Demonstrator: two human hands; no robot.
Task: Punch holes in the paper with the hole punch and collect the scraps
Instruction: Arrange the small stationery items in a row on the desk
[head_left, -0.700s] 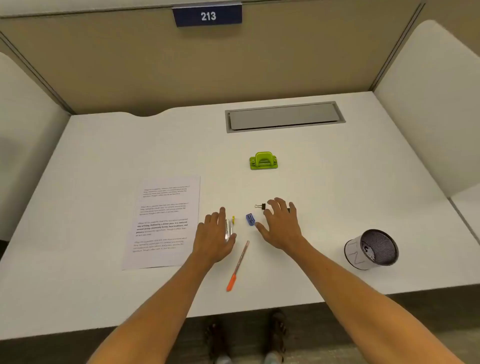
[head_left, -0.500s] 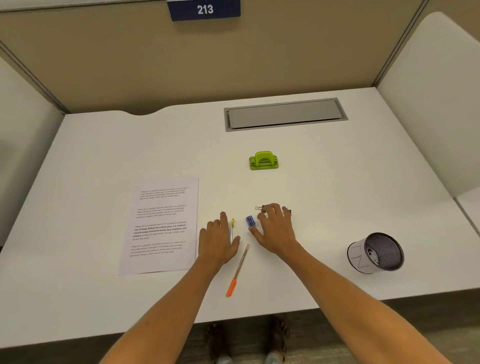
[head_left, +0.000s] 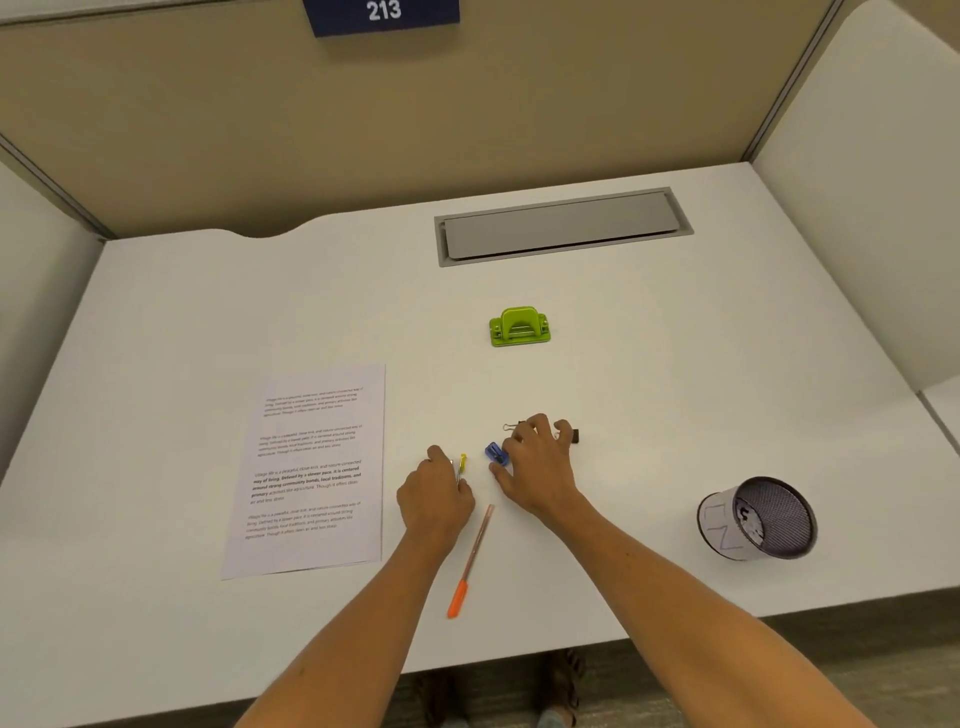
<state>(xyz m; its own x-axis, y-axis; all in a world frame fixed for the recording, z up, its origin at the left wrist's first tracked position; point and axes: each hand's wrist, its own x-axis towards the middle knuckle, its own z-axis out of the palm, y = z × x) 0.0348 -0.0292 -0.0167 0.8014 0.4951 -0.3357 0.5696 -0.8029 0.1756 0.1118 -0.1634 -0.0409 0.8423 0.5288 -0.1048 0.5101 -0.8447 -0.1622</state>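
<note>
Left hand (head_left: 435, 496): fingers curled over a yellow-capped pen (head_left: 461, 464) on the white counter (head_left: 675, 389); grip uncertain.
Right hand (head_left: 537, 467): curled over black binder clips (head_left: 571, 435); grip unclear.
Green hole punch (head_left: 519, 327): far, untouched.

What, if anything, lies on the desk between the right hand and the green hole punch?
Nothing visible blocks it. The right hand rests over a binder clip beside the blue sharpener, and the desk from there up to the hole punch is bare.
</note>
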